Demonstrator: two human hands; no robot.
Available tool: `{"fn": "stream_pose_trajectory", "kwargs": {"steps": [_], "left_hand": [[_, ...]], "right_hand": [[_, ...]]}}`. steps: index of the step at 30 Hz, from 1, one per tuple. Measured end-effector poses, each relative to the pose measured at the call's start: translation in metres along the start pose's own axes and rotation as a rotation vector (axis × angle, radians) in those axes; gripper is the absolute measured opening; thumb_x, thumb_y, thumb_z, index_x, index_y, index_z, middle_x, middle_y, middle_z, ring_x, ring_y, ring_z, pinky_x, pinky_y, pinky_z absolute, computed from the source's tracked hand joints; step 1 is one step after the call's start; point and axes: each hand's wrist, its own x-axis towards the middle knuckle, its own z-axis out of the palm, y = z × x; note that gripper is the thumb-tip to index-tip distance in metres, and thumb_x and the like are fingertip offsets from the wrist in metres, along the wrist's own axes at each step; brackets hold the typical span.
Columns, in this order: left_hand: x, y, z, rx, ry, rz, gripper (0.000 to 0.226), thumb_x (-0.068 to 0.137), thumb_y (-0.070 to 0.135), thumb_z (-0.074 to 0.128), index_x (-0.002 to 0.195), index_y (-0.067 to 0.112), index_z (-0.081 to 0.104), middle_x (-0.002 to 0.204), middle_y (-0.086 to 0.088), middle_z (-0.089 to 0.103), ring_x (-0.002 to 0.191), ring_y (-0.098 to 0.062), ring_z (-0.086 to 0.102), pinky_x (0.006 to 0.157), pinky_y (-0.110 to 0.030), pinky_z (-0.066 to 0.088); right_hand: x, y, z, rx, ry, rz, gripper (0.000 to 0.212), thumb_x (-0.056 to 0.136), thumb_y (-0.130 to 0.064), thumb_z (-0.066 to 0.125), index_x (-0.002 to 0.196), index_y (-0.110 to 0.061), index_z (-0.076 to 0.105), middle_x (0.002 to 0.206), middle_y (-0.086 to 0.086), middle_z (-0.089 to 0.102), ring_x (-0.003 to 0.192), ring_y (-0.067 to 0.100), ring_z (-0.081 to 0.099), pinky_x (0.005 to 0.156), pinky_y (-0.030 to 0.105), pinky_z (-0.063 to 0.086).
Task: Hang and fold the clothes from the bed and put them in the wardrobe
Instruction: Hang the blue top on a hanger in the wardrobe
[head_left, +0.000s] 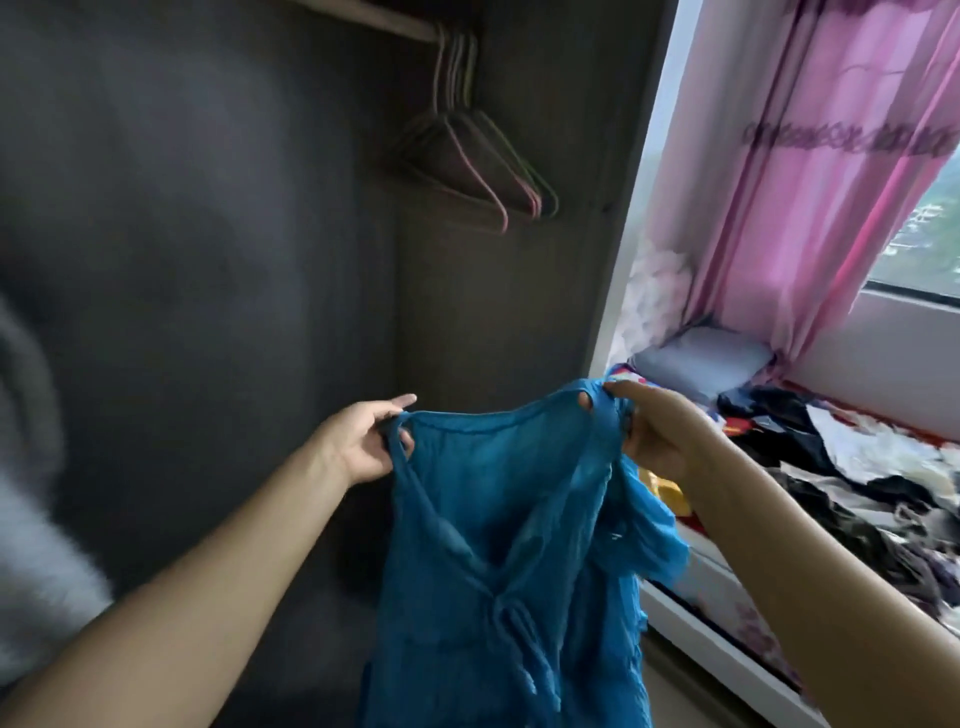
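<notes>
The bed (779, 613) lies right of the right hand (657, 434), strewn with a pile of clothes (852, 483) beneath a pink curtain (810, 171) and window. Above and beyond the left hand (363, 441), the dark open wardrobe (234, 234) holds only empty hangers (467, 156) on its rail. Each hand pinches a shoulder strap of the blue top (509, 545), which hangs spread between them before the wardrobe.

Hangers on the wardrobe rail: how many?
About 4, count uncertain: the empty hangers hang bunched at the right end of the rail, overlapping and blurred, so more may be hidden. None is in the blue top yet.
</notes>
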Motion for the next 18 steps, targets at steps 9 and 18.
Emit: {"fn": "stream_pose_trajectory", "kwargs": {"steps": [9, 18], "left_hand": [[0.027, 0.070, 0.004, -0.204, -0.175, 0.184, 0.027, 0.092, 0.004, 0.041, 0.113, 0.005, 0.059, 0.097, -0.024, 0.069, 0.082, -0.035, 0.071, 0.066, -0.043, 0.060], [0.089, 0.156, 0.025, -0.094, -0.379, 0.284, 0.037, 0.095, 0.007, 0.039, 0.130, 0.011, 0.050, 0.112, -0.025, 0.066, 0.100, -0.038, 0.067, 0.069, -0.039, 0.060]], "right_hand": [[0.112, 0.001, 0.069, -0.686, -0.074, -0.002, 0.018, 0.097, -0.011, 0.053, 0.082, -0.001, 0.058, 0.078, 0.016, 0.066, 0.047, 0.016, 0.066, 0.045, 0.027, 0.056], [0.199, -0.133, 0.164, -1.322, 0.358, -1.056, 0.021, 0.091, -0.014, 0.050, 0.105, -0.008, 0.064, 0.107, 0.016, 0.063, 0.097, 0.033, 0.059, 0.074, 0.033, 0.042]]}}
